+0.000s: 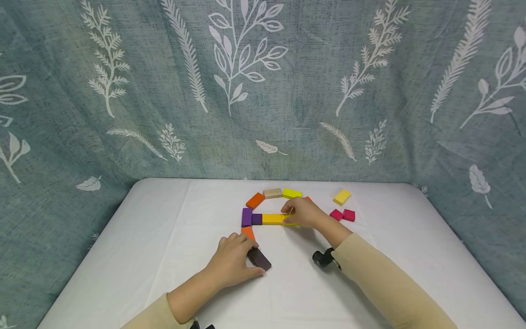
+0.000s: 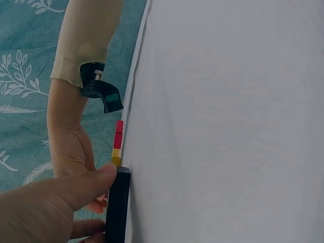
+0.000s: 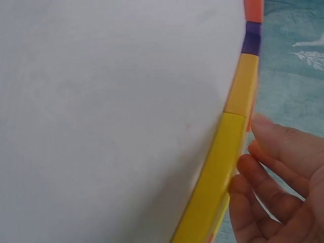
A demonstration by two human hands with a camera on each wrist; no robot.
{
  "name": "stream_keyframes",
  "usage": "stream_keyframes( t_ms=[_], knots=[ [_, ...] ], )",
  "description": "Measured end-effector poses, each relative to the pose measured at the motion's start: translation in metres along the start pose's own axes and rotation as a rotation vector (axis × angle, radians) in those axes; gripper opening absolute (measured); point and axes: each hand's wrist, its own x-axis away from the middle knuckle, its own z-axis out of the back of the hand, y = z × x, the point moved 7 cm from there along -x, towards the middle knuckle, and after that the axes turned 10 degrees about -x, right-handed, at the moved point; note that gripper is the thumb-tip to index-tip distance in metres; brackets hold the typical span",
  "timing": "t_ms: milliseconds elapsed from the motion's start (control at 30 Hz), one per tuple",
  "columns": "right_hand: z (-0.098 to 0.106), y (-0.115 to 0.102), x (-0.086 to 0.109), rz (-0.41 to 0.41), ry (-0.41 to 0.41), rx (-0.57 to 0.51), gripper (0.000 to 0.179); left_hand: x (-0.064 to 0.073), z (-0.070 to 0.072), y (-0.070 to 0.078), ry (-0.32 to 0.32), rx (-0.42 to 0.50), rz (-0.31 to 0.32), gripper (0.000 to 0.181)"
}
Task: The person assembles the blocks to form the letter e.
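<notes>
My left hand pinches a dark brown block lengthwise, thumb by its near end and fingers at its far end. In the left wrist view the thumb lies against one end of this dark block. An orange block lies just beyond those fingers. Over the right part of a yellow row is my right hand, fingers bent loosely. In the right wrist view the thumb and fingertips come right beside the yellow blocks. Two purple blocks, one upright in view and one short, join the row's left end.
An arc of orange, beige and bright yellow blocks curves behind the row, partly hidden by my right hand. Loose at the right are a yellow block and two red blocks. All lie on a white-covered table.
</notes>
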Motion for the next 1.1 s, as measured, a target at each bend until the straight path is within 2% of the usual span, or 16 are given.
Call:
stream_keyframes(
  t_ms=[167,533,800,1100],
  knots=[
    [0.014,-0.001,0.010,0.011,0.002,-0.013,0.028,-0.001,-0.002,-0.001,-0.010,-0.003,0.008,0.060],
    [0.069,0.011,0.045,0.022,0.084,-0.046,0.031,0.001,-0.001,-0.002,0.006,0.010,0.010,0.057],
    [0.101,0.044,0.054,-0.012,0.152,-0.011,0.035,0.002,0.001,-0.002,0.010,0.012,0.011,0.056],
    [0.113,0.093,0.049,-0.086,0.228,-0.010,0.036,0.003,0.008,-0.009,0.023,0.047,0.017,0.051]
  ],
)
